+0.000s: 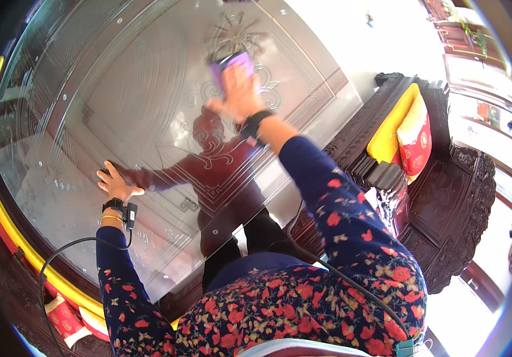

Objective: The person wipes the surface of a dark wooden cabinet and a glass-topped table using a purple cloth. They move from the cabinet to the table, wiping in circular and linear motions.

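A large glass tabletop [149, 111] with etched scrollwork lies over dark wood before me, and my reflection shows in it. Under my right hand [238, 91], near the far part of the glass, is a purple cloth [248, 62] with a dark edge; the hand is blurred and lies flat on it, fingers stretched forward. My left hand [117, 185] rests on the glass at the left with its fingers spread and holds nothing. Both wrists wear black straps, the left with a small device and a cable.
A carved dark wooden armchair [439, 209] with a yellow cushion [392, 125] and a red patterned pillow [419, 145] stands close on the right. Along the left runs a seat with yellow padding [37, 259] and red pillows [65, 317]. A black cable [349, 283] crosses my right side.
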{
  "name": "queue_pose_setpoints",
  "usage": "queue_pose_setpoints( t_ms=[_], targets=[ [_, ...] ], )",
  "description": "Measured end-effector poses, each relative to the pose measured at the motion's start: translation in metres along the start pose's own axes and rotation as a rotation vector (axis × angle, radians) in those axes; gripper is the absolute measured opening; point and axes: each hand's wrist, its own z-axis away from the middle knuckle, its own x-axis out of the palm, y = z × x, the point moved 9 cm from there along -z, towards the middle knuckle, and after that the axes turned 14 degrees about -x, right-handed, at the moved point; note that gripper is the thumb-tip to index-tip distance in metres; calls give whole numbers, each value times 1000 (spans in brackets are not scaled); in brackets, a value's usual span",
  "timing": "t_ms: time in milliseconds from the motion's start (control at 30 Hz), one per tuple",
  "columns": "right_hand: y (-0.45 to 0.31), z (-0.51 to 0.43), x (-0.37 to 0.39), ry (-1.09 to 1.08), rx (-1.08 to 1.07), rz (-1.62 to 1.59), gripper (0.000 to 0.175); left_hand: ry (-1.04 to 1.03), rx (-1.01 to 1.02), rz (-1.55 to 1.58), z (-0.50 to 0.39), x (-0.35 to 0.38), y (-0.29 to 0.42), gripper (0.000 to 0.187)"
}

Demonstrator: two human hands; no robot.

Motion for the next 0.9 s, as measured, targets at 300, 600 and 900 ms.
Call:
queue_pose_setpoints(
  t_ms=[300,600,900],
  targets=[
    [-98,80,42,-119,-376,-215,91,-21,24,53,13,-10,5,143],
    [183,87,-19,45,606,-35,104,3,29,-9,16,-13,9,145],
    [-139,82,42,-183,-279,-149,105,-69,-3,-9,18,-11,14,147]
  ],
)
